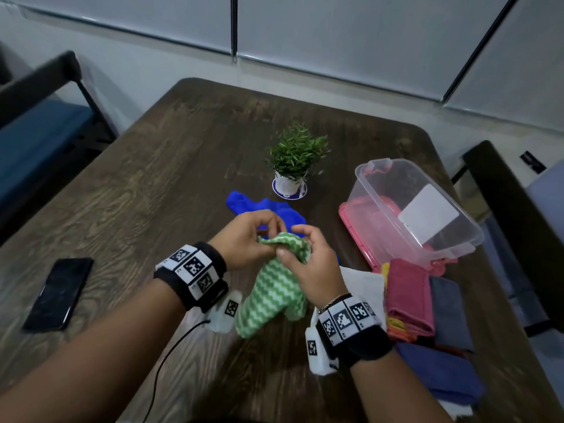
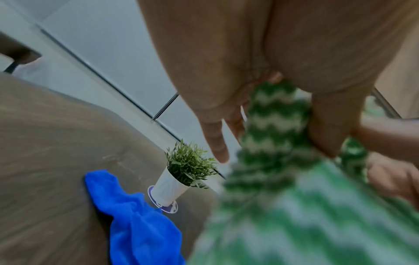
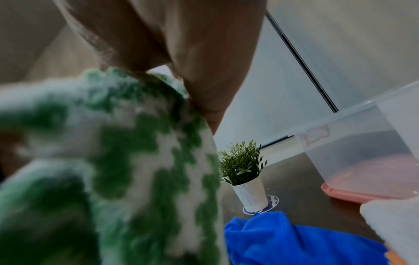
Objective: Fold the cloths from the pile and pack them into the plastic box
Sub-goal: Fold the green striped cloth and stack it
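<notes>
Green cloth (image 1: 274, 288) held up over the tabletop (image 1: 146, 190) by both hands.
The left hand (image 1: 244, 236) and the right hand (image 1: 311, 261) each pinch its top edge, and the rest hangs down. A blue cloth (image 1: 268, 209) lies behind it, near a plant (image 1: 296, 154). The box (image 1: 415, 209) stands at the right on a pink lid (image 1: 360, 227), with the pile (image 1: 427, 315) in front of it.

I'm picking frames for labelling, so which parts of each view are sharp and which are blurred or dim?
Head view: dim, even light, mostly sharp, and the green-and-white zigzag cloth reads clearly. Left wrist view: that cloth is a close blur, while the small potted plant in its white pot stays crisp. Right wrist view: again a blurred cloth and a sharp plant; the clear plastic box looks hazy.
</notes>
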Action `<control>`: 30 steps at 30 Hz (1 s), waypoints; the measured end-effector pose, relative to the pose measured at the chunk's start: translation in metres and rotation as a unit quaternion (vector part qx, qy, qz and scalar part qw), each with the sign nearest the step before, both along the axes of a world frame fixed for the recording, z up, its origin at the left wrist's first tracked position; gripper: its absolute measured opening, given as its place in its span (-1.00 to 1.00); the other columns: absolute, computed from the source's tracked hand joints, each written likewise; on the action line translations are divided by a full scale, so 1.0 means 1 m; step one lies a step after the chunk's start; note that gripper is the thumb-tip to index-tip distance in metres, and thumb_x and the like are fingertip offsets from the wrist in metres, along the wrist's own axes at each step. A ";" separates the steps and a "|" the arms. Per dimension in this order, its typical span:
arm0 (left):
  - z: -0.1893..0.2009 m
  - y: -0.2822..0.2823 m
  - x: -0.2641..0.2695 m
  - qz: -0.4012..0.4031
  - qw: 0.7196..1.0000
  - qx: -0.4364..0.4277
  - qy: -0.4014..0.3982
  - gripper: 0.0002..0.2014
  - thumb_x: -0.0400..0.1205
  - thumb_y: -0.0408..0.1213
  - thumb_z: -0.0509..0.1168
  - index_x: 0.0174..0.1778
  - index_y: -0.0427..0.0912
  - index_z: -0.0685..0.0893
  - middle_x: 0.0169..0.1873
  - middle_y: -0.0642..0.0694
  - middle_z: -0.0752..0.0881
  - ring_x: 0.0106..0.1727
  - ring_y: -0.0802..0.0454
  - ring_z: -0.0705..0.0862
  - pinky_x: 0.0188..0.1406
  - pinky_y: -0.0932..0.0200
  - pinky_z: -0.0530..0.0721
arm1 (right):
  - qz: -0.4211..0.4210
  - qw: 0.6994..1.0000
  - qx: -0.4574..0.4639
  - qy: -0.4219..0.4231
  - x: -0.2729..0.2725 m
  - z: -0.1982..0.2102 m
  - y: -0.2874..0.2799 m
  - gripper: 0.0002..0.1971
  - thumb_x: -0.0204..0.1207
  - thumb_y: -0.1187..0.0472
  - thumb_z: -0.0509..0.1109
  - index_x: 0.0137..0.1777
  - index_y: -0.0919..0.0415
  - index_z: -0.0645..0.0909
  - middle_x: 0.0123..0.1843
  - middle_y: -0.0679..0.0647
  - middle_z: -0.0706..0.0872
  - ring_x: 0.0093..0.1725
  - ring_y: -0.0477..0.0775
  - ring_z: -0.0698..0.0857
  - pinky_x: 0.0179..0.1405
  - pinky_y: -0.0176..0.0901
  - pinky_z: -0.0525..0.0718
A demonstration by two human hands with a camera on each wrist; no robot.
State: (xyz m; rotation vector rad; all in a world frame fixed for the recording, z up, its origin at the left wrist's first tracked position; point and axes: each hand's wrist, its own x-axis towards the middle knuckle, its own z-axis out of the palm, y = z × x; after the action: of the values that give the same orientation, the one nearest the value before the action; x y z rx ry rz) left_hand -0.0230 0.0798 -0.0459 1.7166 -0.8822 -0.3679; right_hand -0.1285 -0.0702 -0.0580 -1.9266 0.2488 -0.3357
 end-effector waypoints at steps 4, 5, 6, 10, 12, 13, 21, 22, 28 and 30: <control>0.009 0.002 0.003 0.022 0.995 -0.057 0.078 -0.74 0.38 -0.50 0.40 -0.37 -0.16 0.44 -0.24 -0.15 0.75 -0.25 0.05 0.65 -0.22 0.17 0.62 | 0.000 0.990 -0.138 0.037 -0.004 0.007 -0.008 -0.63 0.38 0.38 0.44 0.19 0.11 0.64 -0.04 -0.08 0.74 -0.03 -0.08 0.69 -0.01 -0.32 0.52; 0.012 0.002 0.004 0.031 0.995 -0.056 0.073 -0.78 0.42 -0.46 0.46 -0.28 -0.14 0.54 -0.22 -0.12 0.74 -0.24 0.08 0.65 -0.21 0.17 0.64 | -0.006 0.983 -0.175 0.047 -0.005 0.009 -0.011 -0.61 0.38 0.40 0.39 0.21 0.12 0.63 -0.04 -0.05 0.74 -0.02 -0.02 0.69 -0.03 -0.30 0.50; 0.015 0.002 0.004 0.034 0.996 -0.051 0.062 -0.79 0.46 -0.44 0.51 -0.15 -0.12 0.63 -0.18 -0.08 0.76 -0.20 0.12 0.68 -0.16 0.20 0.67 | -0.020 0.978 -0.200 0.050 -0.006 0.011 -0.013 -0.58 0.37 0.41 0.36 0.23 0.12 0.63 -0.02 0.00 0.75 -0.01 0.04 0.70 -0.04 -0.28 0.50; 0.029 -0.002 -0.002 0.025 0.998 -0.033 0.038 -0.85 0.55 -0.42 0.47 -0.02 -0.11 0.79 -0.14 -0.01 0.84 -0.12 0.17 0.78 -0.05 0.21 0.71 | -0.039 0.988 -0.151 -0.025 -0.008 0.022 -0.006 -0.45 0.37 0.35 0.47 0.37 0.02 0.57 0.15 -0.10 0.73 0.16 -0.12 0.69 0.20 -0.24 0.62; 0.036 -0.006 -0.006 0.002 1.000 -0.010 0.013 -0.90 0.58 -0.38 0.45 -0.02 -0.17 0.82 -0.16 -0.02 0.85 -0.15 0.18 0.78 -0.09 0.25 0.70 | -0.014 0.987 -0.156 -0.020 -0.005 0.026 -0.002 -0.42 0.36 0.19 0.53 0.40 -0.08 0.53 0.15 -0.13 0.74 0.12 -0.15 0.69 0.17 -0.26 0.64; 0.041 -0.007 -0.007 0.004 1.000 0.003 -0.005 -0.91 0.59 -0.36 0.45 -0.03 -0.19 0.83 -0.19 -0.03 0.85 -0.17 0.21 0.78 -0.12 0.29 0.69 | -0.016 0.984 -0.178 -0.003 -0.003 0.026 -0.002 -0.46 0.36 0.18 0.50 0.36 -0.11 0.54 0.09 -0.10 0.76 0.04 -0.10 0.71 0.10 -0.17 0.67; 0.046 0.026 0.014 0.133 0.989 0.035 -0.063 -0.94 0.53 -0.20 0.52 -0.14 -0.06 0.80 -0.26 0.05 0.83 -0.27 0.27 0.72 -0.23 0.32 0.66 | -0.119 0.966 -0.228 0.029 -0.010 0.026 -0.032 -0.80 0.47 0.33 0.36 -0.01 0.15 0.77 -0.34 -0.02 0.68 -0.36 -0.01 0.60 -0.26 -0.20 0.51; 0.042 0.032 0.016 0.130 0.989 0.039 -0.054 -0.97 0.55 -0.22 0.51 -0.14 -0.04 0.80 -0.26 0.04 0.83 -0.27 0.28 0.71 -0.21 0.33 0.65 | -0.121 0.968 -0.217 0.028 -0.013 0.026 -0.033 -0.79 0.49 0.36 0.34 0.00 0.16 0.78 -0.28 -0.02 0.72 -0.28 -0.01 0.64 -0.20 -0.21 0.54; 0.014 0.054 0.016 0.151 0.987 0.062 0.004 -0.89 0.52 -0.33 0.52 -0.24 -0.02 0.78 -0.44 0.16 0.76 -0.41 0.32 0.63 -0.34 0.33 0.60 | -0.124 0.983 -0.130 0.032 -0.027 0.012 -0.038 -0.96 0.54 0.18 0.51 -0.08 0.07 0.79 -0.23 -0.15 0.77 -0.19 -0.11 0.71 -0.07 -0.18 0.66; 0.009 0.064 0.014 0.149 0.984 0.092 -0.001 -0.91 0.53 -0.29 0.52 -0.26 -0.02 0.78 -0.43 0.14 0.78 -0.41 0.28 0.65 -0.35 0.30 0.62 | -0.098 0.991 -0.080 0.037 -0.037 0.009 -0.037 -0.87 0.50 0.17 0.56 -0.25 -0.04 0.74 -0.33 -0.17 0.79 -0.27 -0.18 0.72 -0.17 -0.23 0.67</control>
State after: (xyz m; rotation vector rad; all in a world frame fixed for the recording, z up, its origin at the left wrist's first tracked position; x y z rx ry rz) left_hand -0.0092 0.1433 -0.0369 1.9872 -0.5929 -0.2513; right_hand -0.1657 -0.1077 -0.0490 -2.0807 0.4747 -0.4255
